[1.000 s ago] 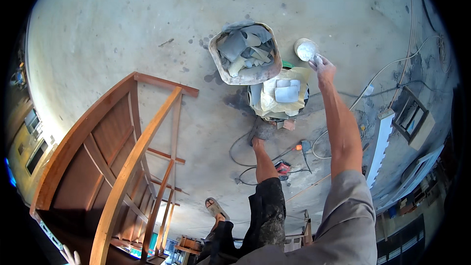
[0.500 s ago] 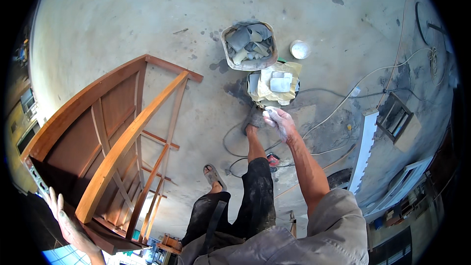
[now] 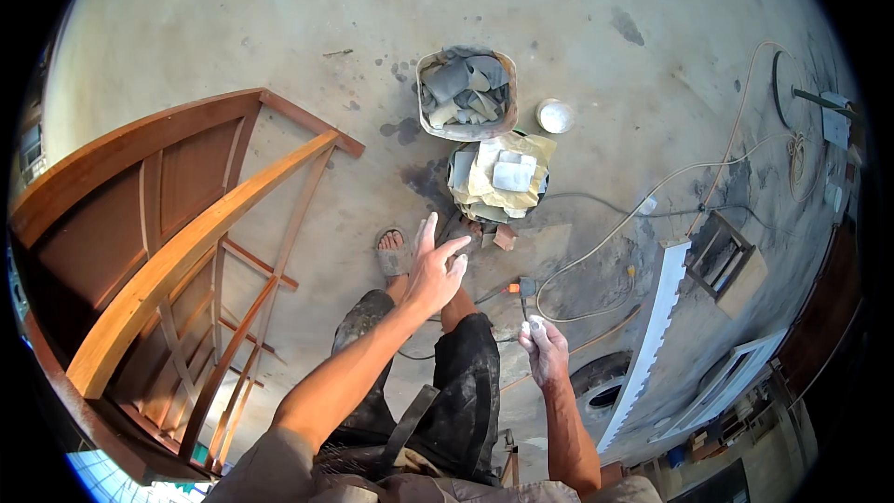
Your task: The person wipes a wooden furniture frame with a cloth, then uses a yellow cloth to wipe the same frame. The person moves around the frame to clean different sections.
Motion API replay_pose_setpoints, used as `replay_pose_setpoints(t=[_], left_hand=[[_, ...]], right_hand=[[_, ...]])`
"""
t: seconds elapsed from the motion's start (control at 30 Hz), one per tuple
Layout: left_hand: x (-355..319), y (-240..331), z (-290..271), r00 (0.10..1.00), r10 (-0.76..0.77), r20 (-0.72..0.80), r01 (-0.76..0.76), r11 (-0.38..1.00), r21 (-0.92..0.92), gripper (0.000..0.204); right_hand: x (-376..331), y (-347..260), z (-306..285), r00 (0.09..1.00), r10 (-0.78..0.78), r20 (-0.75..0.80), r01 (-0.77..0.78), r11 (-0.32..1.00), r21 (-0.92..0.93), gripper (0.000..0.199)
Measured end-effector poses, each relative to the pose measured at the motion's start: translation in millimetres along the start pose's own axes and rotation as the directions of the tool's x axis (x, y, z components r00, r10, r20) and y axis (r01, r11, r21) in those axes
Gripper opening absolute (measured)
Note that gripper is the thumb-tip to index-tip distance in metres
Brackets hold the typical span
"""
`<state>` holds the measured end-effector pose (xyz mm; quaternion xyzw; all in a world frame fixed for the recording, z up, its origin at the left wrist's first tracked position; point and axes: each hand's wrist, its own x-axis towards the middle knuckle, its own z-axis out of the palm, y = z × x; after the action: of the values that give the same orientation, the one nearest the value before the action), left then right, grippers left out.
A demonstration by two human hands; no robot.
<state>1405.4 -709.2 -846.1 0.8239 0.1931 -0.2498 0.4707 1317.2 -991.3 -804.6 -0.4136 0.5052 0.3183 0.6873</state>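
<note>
My left hand (image 3: 438, 270) is held in front of my legs with its fingers spread and nothing in it. White dust coats the closed fingertips of my right hand (image 3: 546, 352), and whatever sits between them is too small to make out. Just beyond that hand, a dark cable with an orange plug (image 3: 514, 288) lies on the floor. Ahead of my left hand stands a container topped with yellowish paper and a folded white pad (image 3: 513, 170). On my left leans a large brown wooden furniture frame (image 3: 200, 242) with curved rails; neither hand touches it.
A squarish bucket (image 3: 512, 112) holds grey sandpaper sheets (image 3: 449, 80). Beside it is a small white tub (image 3: 555, 116). A pale hose (image 3: 596, 219) and cords run across the floor at right, near a white notched board (image 3: 652, 326) and a small wooden frame (image 3: 726, 265).
My left hand has left the wooden frame and come over in front of my legs. The right hand has drawn back toward me from the paper-topped container, and my view has shifted.
</note>
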Motion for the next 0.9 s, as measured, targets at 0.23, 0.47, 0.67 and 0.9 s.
replay_pose_setpoints(t=[0.23, 0.47, 0.67, 0.9], left_hand=[[172, -178, 145, 0.961, -0.201, 0.192, 0.134, 0.94, 0.315, 0.042], [148, -139, 108, 0.92, -0.19, 0.343, 0.152, 0.979, 0.136, 0.053], [-42, 16, -18, 0.982, -0.162, -0.092, 0.177, 0.965, 0.193, 0.014], [-438, 96, -245, 0.992, -0.128, 0.011, 0.117, 0.94, 0.321, 0.018]], right_hand=[[23, 88, -64, 0.98, -0.083, -0.178, 0.103, 0.989, 0.105, 0.018], [-63, 103, -55, 0.941, -0.068, -0.332, 0.132, 0.976, 0.172, 0.02], [-237, 94, 22, 0.957, -0.138, -0.254, 0.184, 0.968, 0.169, 0.023], [-505, 12, 165, 0.926, -0.254, 0.279, 0.302, 0.942, -0.145, 0.022]])
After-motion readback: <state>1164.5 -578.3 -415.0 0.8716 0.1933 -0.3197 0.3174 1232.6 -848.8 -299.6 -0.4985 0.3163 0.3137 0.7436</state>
